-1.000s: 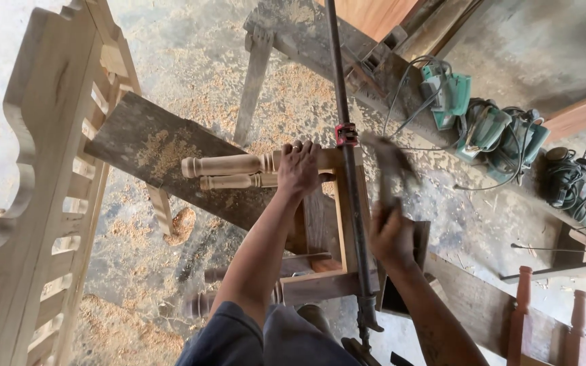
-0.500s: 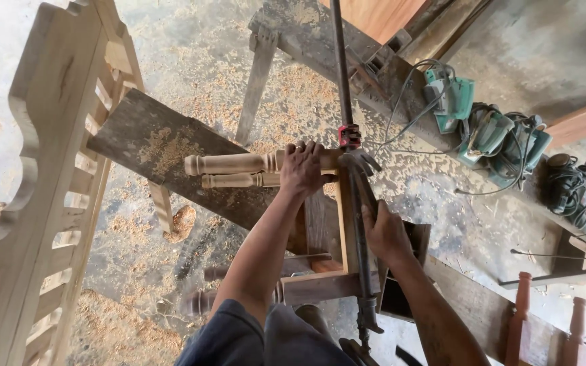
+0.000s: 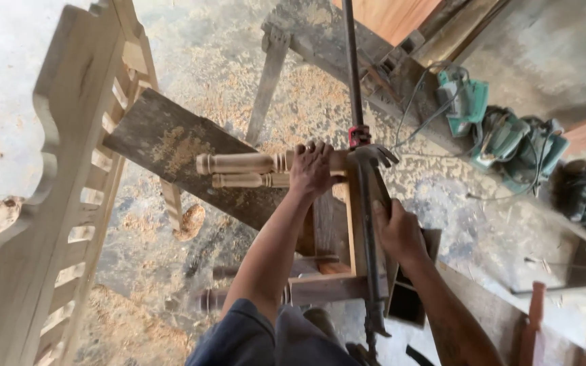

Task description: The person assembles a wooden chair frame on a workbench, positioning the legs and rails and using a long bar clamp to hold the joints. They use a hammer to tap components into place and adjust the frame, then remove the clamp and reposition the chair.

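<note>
My left hand point(image 3: 310, 169) grips the top of a small wooden frame point(image 3: 354, 230), right where its pale turned legs point(image 3: 239, 164) stick out to the left. My right hand point(image 3: 398, 234) is closed on the handle of a claw hammer point(image 3: 373, 157). The hammer's head rests against the frame's top corner. A long dark bar clamp point(image 3: 353, 74) with a red collar runs down along the frame, just beside the hammer head. The frame lies on a dark, sawdust-covered plank point(image 3: 171, 146).
A tall carved, slatted wooden panel point(image 3: 49, 203) stands at the left. A rough trestle bench point(image 3: 293, 41) is at the back. Green power tools point(image 3: 503, 135) with cables lie at the right. Reddish turned posts point(image 3: 534, 318) are at the lower right. Sawdust covers the floor.
The hammer was raised and blurred a second ago; it has come down and its head now sits on the frame's top corner. My left hand has kept its grip.
</note>
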